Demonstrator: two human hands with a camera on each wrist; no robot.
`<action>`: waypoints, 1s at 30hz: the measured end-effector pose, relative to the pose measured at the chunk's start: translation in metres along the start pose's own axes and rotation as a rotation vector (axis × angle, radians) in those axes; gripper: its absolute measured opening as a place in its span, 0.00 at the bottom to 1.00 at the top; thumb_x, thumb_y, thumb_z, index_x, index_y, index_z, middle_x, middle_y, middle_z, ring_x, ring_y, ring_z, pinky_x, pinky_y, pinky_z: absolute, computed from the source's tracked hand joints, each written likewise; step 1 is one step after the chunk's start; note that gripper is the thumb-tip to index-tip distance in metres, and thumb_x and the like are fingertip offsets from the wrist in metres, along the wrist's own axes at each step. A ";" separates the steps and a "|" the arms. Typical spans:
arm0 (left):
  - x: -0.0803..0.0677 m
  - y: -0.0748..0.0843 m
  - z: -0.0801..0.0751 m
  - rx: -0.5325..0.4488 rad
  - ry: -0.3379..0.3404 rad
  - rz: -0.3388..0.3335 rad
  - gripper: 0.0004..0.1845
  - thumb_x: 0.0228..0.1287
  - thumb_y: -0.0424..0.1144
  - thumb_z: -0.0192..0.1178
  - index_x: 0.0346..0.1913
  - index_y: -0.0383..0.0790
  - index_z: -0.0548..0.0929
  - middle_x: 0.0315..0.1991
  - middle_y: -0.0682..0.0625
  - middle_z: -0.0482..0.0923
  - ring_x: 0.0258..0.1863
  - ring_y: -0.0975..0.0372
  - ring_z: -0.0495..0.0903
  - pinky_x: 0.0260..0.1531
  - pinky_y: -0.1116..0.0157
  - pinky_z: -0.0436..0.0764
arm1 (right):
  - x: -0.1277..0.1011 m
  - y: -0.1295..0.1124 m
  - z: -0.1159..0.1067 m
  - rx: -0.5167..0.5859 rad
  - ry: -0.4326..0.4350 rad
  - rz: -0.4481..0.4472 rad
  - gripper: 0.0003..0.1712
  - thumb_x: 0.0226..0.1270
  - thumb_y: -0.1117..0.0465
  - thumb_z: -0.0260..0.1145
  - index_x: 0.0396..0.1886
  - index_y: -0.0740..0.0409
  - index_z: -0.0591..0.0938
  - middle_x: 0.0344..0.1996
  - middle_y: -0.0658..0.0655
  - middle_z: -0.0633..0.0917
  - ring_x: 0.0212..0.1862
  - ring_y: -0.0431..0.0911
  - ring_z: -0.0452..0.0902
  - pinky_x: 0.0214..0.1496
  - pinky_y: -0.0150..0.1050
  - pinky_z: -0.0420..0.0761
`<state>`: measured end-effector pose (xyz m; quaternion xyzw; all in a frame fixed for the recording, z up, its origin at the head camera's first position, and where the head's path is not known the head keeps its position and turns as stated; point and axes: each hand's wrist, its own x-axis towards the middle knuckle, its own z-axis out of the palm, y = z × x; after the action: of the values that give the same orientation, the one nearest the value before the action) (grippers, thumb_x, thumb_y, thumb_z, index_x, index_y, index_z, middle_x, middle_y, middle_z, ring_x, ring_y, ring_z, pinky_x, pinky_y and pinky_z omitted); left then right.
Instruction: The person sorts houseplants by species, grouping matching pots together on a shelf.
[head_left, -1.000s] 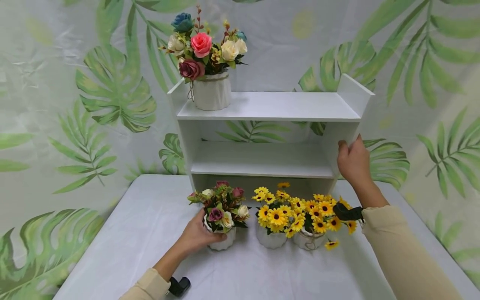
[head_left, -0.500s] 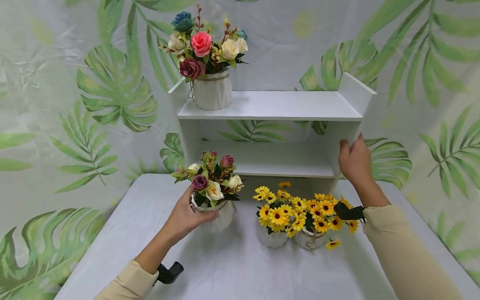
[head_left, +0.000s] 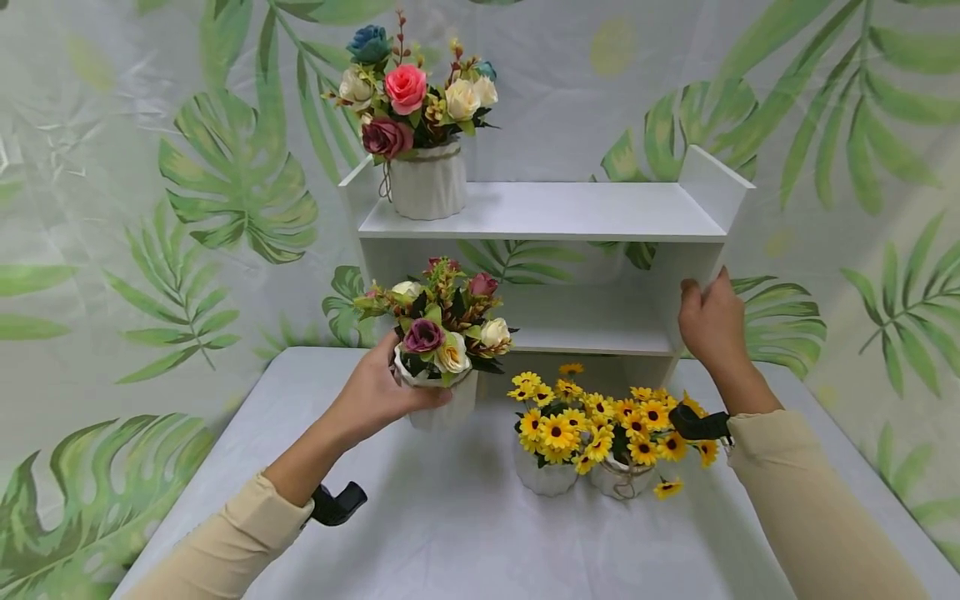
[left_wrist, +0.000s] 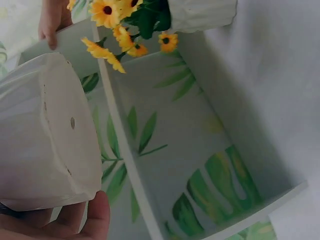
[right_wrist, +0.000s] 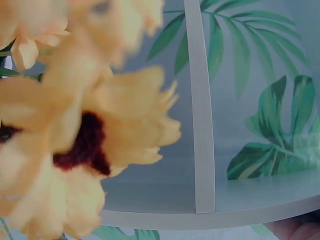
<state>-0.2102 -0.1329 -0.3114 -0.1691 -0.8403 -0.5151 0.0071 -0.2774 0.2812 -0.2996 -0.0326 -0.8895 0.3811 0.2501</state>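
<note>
Purple-rose pot (head_left: 459, 402) raised higher, clamped in left grip (head_left: 381, 390), right grip (head_left: 712, 323) clamped on shelf (head_left: 547, 210), white table (head_left: 465, 542) below, leafy backdrop (head_left: 240, 187)

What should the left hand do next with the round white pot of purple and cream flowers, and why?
Probably raise the pot slightly toward the white shelf unit's flat middle board: the left hand holds it in midair, its underside showing in the left wrist view, and its flowers overlap that board in the head view.

Blurred yellow flowers (right_wrist: 132, 117), white shelf (right_wrist: 203, 125); hand (right_wrist: 296, 230), cropped
</note>
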 end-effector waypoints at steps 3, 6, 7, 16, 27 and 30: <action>0.004 0.007 -0.002 0.039 -0.006 -0.016 0.51 0.46 0.45 0.78 0.74 0.50 0.61 0.70 0.48 0.70 0.70 0.51 0.69 0.66 0.43 0.71 | 0.000 0.000 0.001 -0.001 -0.005 0.006 0.32 0.81 0.53 0.39 0.75 0.66 0.54 0.68 0.76 0.68 0.65 0.75 0.68 0.60 0.74 0.70; 0.009 0.016 -0.004 0.067 -0.019 -0.021 0.52 0.45 0.48 0.79 0.74 0.52 0.61 0.69 0.49 0.70 0.69 0.51 0.70 0.65 0.44 0.73 | 0.001 0.000 0.002 -0.001 -0.009 0.001 0.32 0.81 0.53 0.39 0.76 0.65 0.54 0.69 0.76 0.68 0.65 0.75 0.68 0.60 0.74 0.69; 0.011 0.019 -0.005 0.072 -0.023 -0.015 0.52 0.44 0.48 0.79 0.73 0.53 0.61 0.69 0.50 0.71 0.69 0.51 0.70 0.64 0.44 0.74 | 0.001 0.000 0.002 -0.002 -0.008 -0.004 0.32 0.81 0.53 0.39 0.76 0.65 0.54 0.69 0.76 0.68 0.65 0.75 0.68 0.60 0.74 0.70; 0.028 0.052 -0.011 0.111 -0.011 0.051 0.49 0.42 0.49 0.80 0.70 0.54 0.66 0.65 0.52 0.74 0.64 0.56 0.74 0.61 0.49 0.77 | 0.001 0.002 0.000 -0.004 0.012 -0.013 0.31 0.80 0.54 0.40 0.75 0.67 0.56 0.68 0.76 0.69 0.65 0.75 0.68 0.59 0.74 0.70; 0.064 0.108 -0.025 0.211 0.053 0.104 0.48 0.42 0.55 0.78 0.69 0.53 0.67 0.63 0.52 0.75 0.60 0.58 0.75 0.59 0.52 0.78 | 0.001 0.001 -0.002 -0.022 0.014 -0.009 0.31 0.80 0.54 0.40 0.75 0.66 0.56 0.67 0.76 0.69 0.64 0.75 0.69 0.60 0.74 0.70; 0.075 0.128 -0.032 0.234 0.061 0.121 0.49 0.43 0.57 0.78 0.69 0.53 0.67 0.63 0.52 0.75 0.60 0.59 0.75 0.59 0.55 0.78 | 0.001 0.000 -0.001 -0.019 0.000 -0.008 0.31 0.80 0.54 0.39 0.75 0.67 0.55 0.68 0.76 0.68 0.64 0.75 0.68 0.60 0.74 0.70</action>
<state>-0.2486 -0.0868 -0.1717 -0.2018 -0.8822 -0.4173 0.0834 -0.2775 0.2826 -0.2986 -0.0314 -0.8932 0.3716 0.2514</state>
